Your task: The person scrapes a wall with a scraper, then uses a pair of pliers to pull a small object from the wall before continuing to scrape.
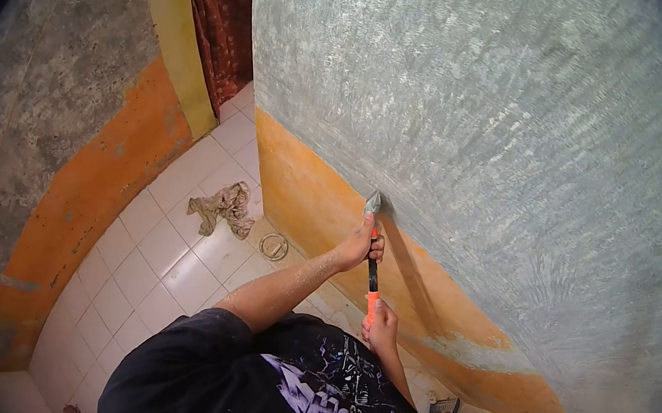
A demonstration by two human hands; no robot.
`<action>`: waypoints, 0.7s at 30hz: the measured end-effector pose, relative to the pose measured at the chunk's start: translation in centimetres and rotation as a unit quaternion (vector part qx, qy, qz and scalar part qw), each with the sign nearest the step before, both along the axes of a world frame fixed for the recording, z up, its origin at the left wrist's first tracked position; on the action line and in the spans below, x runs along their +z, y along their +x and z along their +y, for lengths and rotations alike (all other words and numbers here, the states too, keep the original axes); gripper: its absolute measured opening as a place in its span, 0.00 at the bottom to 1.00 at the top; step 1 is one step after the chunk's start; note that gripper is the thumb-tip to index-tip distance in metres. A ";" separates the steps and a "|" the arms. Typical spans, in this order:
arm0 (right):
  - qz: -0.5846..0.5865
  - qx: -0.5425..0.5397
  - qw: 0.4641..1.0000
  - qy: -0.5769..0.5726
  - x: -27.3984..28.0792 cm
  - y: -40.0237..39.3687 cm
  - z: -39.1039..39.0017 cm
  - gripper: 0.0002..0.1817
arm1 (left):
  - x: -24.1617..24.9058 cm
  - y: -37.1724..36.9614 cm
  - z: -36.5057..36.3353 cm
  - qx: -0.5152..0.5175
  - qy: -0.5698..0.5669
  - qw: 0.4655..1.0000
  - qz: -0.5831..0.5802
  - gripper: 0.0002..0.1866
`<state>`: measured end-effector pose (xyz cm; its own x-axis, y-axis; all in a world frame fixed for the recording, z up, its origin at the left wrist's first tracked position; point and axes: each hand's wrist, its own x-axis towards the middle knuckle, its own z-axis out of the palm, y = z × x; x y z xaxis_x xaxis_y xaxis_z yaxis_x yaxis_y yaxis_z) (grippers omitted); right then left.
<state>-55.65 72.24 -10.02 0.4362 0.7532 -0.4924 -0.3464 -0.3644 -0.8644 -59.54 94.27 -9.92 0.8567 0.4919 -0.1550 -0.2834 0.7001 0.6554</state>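
Both hands grip a scraper [373, 250] against the wall [506, 146]: left hand [359, 246] fingers clamped high on the handle, right hand [382, 326] fingers clamped low.

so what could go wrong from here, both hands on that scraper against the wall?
1. The left hand sits right under the scraper blade; a slip could drag knuckles along the rough wall.
2. The right hand grips only the handle's end, so control may be weak.
3. The rag on the tiled floor could trip a backward step.
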 end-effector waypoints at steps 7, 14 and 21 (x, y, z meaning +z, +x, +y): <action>-0.027 0.015 0.999 -0.012 0.3 -0.8 1.6 0.22 | -0.5 -0.5 1.5 0.010 -0.009 1.000 -0.001 0.30; -0.054 0.004 0.998 0.026 -2.8 -2.5 5.5 0.22 | -0.4 -3.1 5.2 0.013 0.025 1.000 -0.001 0.29; -0.044 -0.027 0.998 0.045 -2.9 -4.5 7.2 0.21 | 0.1 -4.4 6.9 -0.001 0.034 0.999 0.017 0.29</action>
